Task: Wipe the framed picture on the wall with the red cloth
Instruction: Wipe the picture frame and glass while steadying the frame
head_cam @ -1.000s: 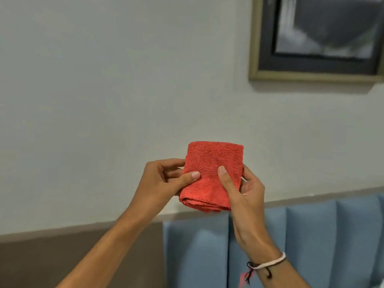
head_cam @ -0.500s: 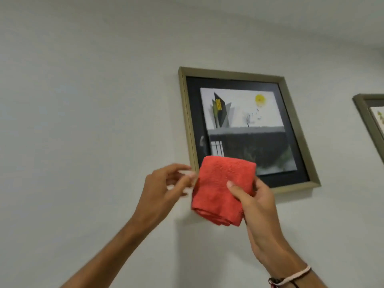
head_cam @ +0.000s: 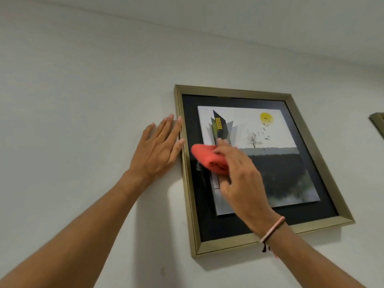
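Framed picture (head_cam: 270, 163): rectangular, hung on a pale matte wall (head_cam: 83, 100), seen at a slant from below left; moulding of brushed gold-toned finish with mitred corners, stepped inward to a flat black mat. Print inside: pale sky with a yellow disc, small black birds, a bare tree, a dark angular tower with a grid of yellow windows, and a dark lower half fading to grey. The face is glossy, with faint reflections near the left border. Red cloth (head_cam: 207, 160): soft, napped fabric, bunched into a rounded wad, pressed against the picture's face near the left edge of the print, roughly at mid-height. Right hand (head_cam: 241, 175): fingers curled over the cloth, clutching it against the face; it hides part of the print's lower left. Bracelet (head_cam: 272, 228): thin pale and dark cords with a knotted tail, on the right wrist, which crosses the bottom moulding. Left hand (head_cam: 160, 146): flat and spread on the wall, fingertips touching the outer left edge of the frame, holding nothing. Second frame (head_cam: 377, 123): a gold corner only, at the right margin, well apart. Ceiling (head_cam: 270, 28): plain white, meeting the wall above.
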Motion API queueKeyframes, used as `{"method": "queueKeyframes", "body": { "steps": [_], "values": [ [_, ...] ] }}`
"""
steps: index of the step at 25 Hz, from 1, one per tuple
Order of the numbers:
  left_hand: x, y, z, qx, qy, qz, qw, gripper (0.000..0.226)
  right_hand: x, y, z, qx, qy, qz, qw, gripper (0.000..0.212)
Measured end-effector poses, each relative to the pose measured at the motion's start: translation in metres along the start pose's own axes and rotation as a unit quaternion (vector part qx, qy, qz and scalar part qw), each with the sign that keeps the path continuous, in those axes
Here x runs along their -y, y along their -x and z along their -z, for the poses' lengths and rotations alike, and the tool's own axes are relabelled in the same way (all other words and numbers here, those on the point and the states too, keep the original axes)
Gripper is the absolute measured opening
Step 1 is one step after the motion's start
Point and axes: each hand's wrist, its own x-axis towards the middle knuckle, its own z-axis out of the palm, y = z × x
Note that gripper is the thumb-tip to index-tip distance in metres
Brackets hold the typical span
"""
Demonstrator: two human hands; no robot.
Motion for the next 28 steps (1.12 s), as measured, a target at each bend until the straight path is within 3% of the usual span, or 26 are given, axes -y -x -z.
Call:
{"method": "queueKeyframes", "body": {
  "steps": [3, 8, 12, 20, 23, 28],
  "values": [
    [-0.003, -0.002, 0.002, 0.002, 0.01, 0.006, 1.0, 0.072, -0.001, 0.018, -0.022, 0.105, 0.043, 0.06, 0.992, 0.066],
    [-0.002, -0.001, 0.003, 0.021, 0.008, 0.017, 1.0, 0.073, -0.002, 0.03, -0.033, 0.173, 0.103, 0.061, 0.978, 0.088],
    [0.001, -0.004, 0.0, 0.014, 0.002, 0.014, 1.0, 0.072, -0.003, 0.007, -0.035, 0.197, 0.103, 0.032, 0.974, 0.085],
    [0.008, -0.003, -0.006, 0.005, -0.029, 0.013, 0.999, 0.068, -0.012, -0.082, -0.039, 0.224, 0.108, 0.036, 0.968, 0.099],
    [0.007, -0.005, -0.007, 0.002, -0.032, 0.017, 0.999, 0.066, -0.007, -0.052, -0.032, 0.234, 0.123, 0.051, 0.963, 0.109],
    [0.004, -0.003, -0.008, -0.012, -0.008, 0.025, 1.0, 0.071, 0.005, 0.07, -0.014, 0.277, 0.108, 0.049, 0.953, 0.122]
  ]
}}
